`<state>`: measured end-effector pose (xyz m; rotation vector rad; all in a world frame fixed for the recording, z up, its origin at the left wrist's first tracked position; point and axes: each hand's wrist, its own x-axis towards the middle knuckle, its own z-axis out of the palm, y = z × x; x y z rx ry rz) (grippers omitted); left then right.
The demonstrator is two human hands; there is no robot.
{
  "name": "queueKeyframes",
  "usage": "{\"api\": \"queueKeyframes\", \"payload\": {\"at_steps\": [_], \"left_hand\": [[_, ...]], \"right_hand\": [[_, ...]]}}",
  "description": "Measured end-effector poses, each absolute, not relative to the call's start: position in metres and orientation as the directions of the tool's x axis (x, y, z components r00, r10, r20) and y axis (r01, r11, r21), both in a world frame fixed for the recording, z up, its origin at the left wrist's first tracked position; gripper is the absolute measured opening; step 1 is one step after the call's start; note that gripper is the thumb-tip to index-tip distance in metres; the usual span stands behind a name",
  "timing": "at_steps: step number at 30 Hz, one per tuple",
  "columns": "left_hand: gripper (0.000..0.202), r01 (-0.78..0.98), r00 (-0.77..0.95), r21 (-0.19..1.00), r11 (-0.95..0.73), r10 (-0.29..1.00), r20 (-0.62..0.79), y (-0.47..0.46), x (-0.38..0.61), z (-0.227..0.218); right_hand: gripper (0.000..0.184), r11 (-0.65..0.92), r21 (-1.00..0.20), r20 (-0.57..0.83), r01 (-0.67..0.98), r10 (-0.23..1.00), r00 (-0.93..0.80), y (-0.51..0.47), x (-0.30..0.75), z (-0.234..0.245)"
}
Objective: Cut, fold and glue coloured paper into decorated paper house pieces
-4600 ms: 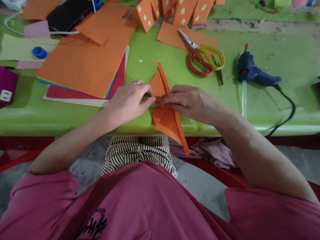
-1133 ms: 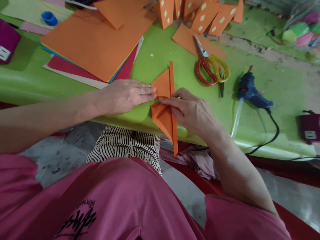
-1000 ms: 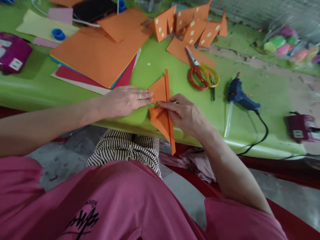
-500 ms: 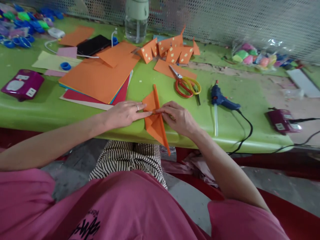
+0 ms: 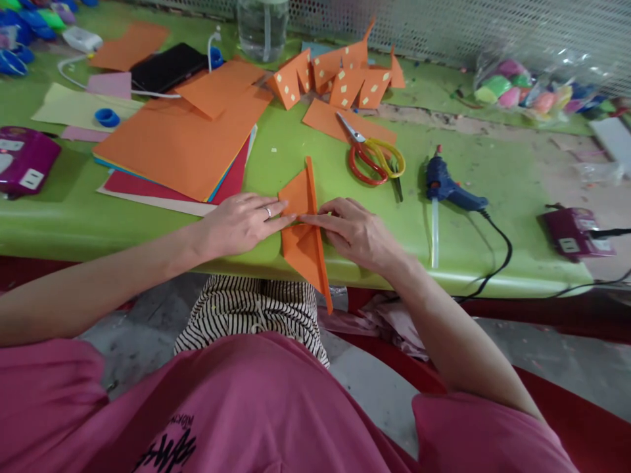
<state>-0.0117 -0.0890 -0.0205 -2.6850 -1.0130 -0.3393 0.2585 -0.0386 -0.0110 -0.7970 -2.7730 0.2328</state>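
Folded orange paper piece (image 5: 302, 253) is at the near edge of the surface (image 5: 473, 148), between the two hands. Two flaps meet at its middle, narrow folded strip runs along its right side, lower tip overhangs the edge.

Left hand (image 5: 239, 226): palm down, fingers extended, fingertips flat on the paper's left side near the middle. Ring on one finger. Not gripping.

Right hand (image 5: 357, 233): reaches across the strip, index finger extended onto the middle of the paper, almost meeting the left fingertips. Other fingers bent; thumb mostly hidden, so can't tell if it's pinching or just pressing.

Around it: scissors (image 5: 362, 139) beyond the piece, blades over a loose orange sheet (image 5: 323, 119), red and yellow handles. Blue glue gun (image 5: 447, 187) to the right, clear glue stick (image 5: 434, 233) pointing toward the near edge. Stack of coloured paper (image 5: 180, 148) beyond the left hand, orange on top. Folded orange shapes with pale diamonds (image 5: 342, 89) stand farther back, near a clear bottle (image 5: 261, 36).
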Motion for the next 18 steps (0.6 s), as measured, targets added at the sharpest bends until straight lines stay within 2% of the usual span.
{"api": "queueKeyframes", "payload": {"at_steps": [9,18], "left_hand": [[0.043,0.648,0.754,-0.213,-0.731,0.575,0.318,-0.0895,-0.0104,-0.0196],[0.041,0.658,0.746,-0.204,-0.725,0.59,0.31,-0.0912,-0.0089,-0.0194]], "right_hand": [[0.044,0.875,-0.014,0.162,0.484,0.48,-0.862,-0.0368,0.2604,-0.0083],[0.045,0.883,0.057,0.149,0.467,0.455,-0.878,-0.0392,0.2625,-0.0072]]}}
